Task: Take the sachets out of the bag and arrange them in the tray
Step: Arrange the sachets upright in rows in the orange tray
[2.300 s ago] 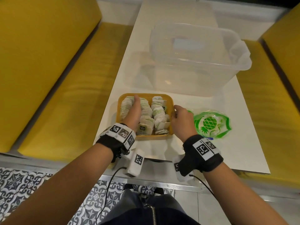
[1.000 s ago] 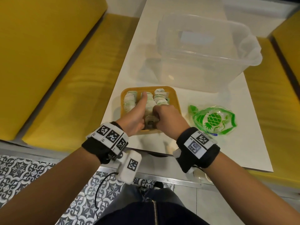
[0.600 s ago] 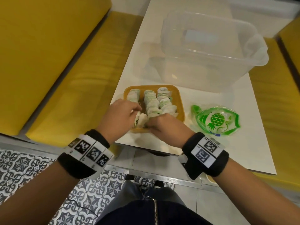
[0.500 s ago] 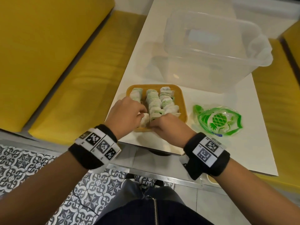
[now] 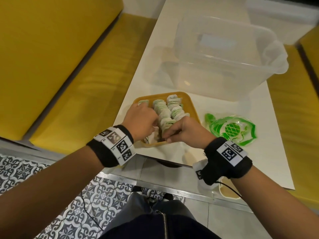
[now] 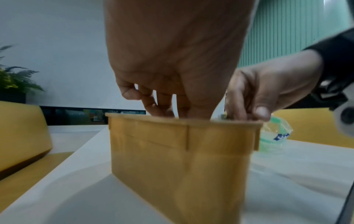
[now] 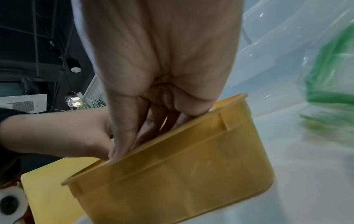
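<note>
The left hand (image 5: pixel 140 118) is reaching into the near left part of the yellow tray (image 5: pixel 190 104), fingers curled down among the sachets (image 5: pixel 165 112); whether they are gripping one cannot be determined. The sachets are standing in rows inside the tray, which is sitting on the white table (image 5: pixel 269 163). The right hand (image 5: pixel 188 131) is curling its fingers over the near rim onto the front sachets; the grasp itself is hidden. The green-printed plastic bag (image 5: pixel 231 131) is lying just right of the tray. A clear plastic tub (image 5: pixel 224 54) is standing behind.

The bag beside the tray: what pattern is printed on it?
A green pineapple on clear plastic bag, best seen in the head view.
</note>
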`<action>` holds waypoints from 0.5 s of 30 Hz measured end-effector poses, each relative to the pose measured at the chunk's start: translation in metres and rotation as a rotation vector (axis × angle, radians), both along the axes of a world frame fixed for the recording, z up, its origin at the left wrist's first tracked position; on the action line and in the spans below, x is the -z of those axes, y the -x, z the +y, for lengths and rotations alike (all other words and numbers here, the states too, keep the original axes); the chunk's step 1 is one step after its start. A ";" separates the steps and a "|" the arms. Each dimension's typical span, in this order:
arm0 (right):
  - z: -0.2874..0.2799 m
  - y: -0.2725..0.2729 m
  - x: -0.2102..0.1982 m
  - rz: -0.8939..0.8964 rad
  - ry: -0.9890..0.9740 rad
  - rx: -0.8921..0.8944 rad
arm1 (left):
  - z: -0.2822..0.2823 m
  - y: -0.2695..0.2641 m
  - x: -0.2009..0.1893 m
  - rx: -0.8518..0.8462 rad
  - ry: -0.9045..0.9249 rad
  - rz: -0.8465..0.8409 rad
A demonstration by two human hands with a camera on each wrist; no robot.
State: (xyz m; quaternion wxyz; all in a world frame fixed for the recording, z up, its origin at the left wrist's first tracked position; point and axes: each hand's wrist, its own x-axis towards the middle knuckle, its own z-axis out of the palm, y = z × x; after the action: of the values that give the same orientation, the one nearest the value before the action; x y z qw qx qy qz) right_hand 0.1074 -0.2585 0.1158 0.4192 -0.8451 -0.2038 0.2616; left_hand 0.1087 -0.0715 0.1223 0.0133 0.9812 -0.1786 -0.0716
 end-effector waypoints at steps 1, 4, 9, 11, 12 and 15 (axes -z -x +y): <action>0.000 0.000 0.000 -0.003 0.005 0.000 | 0.003 0.003 -0.001 -0.012 0.025 -0.014; 0.002 -0.002 -0.001 -0.031 0.038 -0.013 | 0.009 0.015 -0.003 -0.041 0.060 -0.029; 0.010 -0.002 -0.001 -0.234 0.208 -0.011 | 0.015 0.029 -0.001 -0.104 0.092 -0.018; 0.019 0.003 -0.006 -0.332 0.201 0.070 | 0.015 0.031 -0.001 -0.122 0.110 -0.010; 0.025 0.006 -0.010 -0.352 0.177 0.108 | 0.014 0.032 -0.001 -0.131 0.126 -0.009; 0.046 0.008 -0.015 -0.326 0.187 0.106 | 0.013 0.037 0.002 -0.170 0.171 -0.019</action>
State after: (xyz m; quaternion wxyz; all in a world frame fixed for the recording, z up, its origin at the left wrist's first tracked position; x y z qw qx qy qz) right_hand 0.0994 -0.2121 0.1312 0.3136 -0.9210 -0.1991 0.1169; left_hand 0.0721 -0.0581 0.1204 0.1012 0.9888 -0.1003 -0.0452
